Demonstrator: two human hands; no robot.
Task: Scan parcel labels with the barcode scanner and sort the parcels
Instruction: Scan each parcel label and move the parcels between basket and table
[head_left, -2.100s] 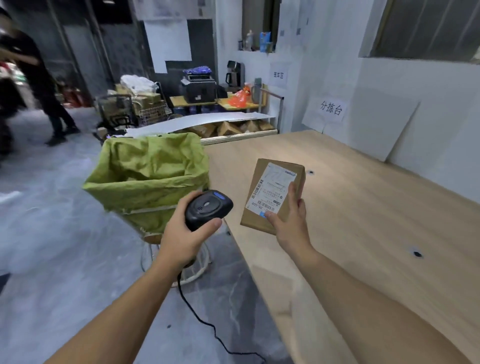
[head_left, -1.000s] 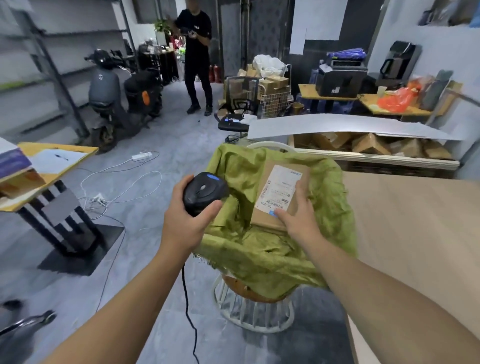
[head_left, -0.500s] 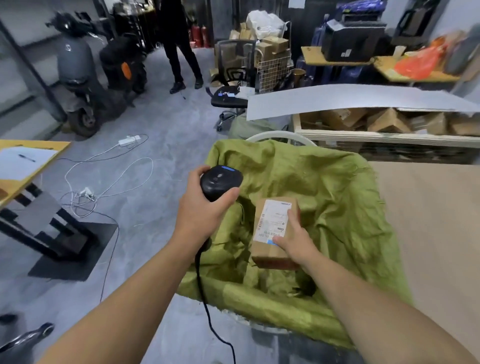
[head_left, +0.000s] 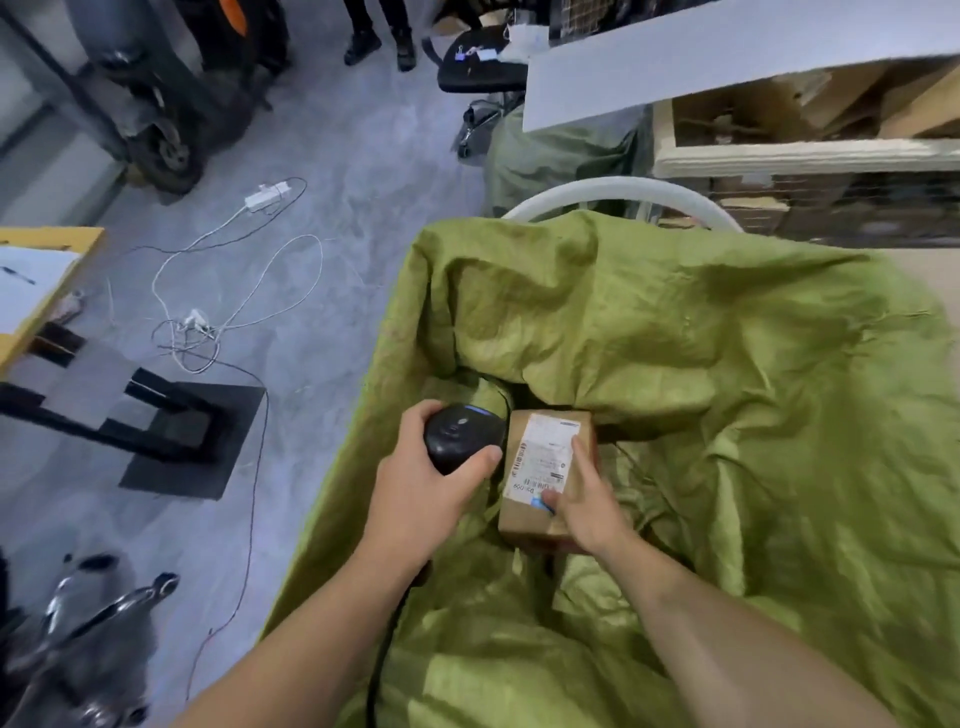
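My right hand (head_left: 584, 506) grips a small brown cardboard parcel (head_left: 530, 514) with a white barcode label facing up. The parcel is low inside the open mouth of a large green sack (head_left: 727, 395), above the dark hollow at its middle. My left hand (head_left: 421, 488) holds the black barcode scanner (head_left: 460, 434) just left of the parcel, over the sack's left edge. The scanner's cable hangs down from under my left wrist.
A white round frame (head_left: 613, 189) carries the green sack. On the grey floor to the left lie white cables and a power strip (head_left: 265, 193). A yellow-edged table (head_left: 36, 270) stands at the left, a scooter (head_left: 166, 78) and a person's feet (head_left: 379, 41) at the back, boxes on shelves at the upper right.
I have turned from the wooden table to the green sack and lowered the parcel into its mouth. The scanner came along in my left hand.
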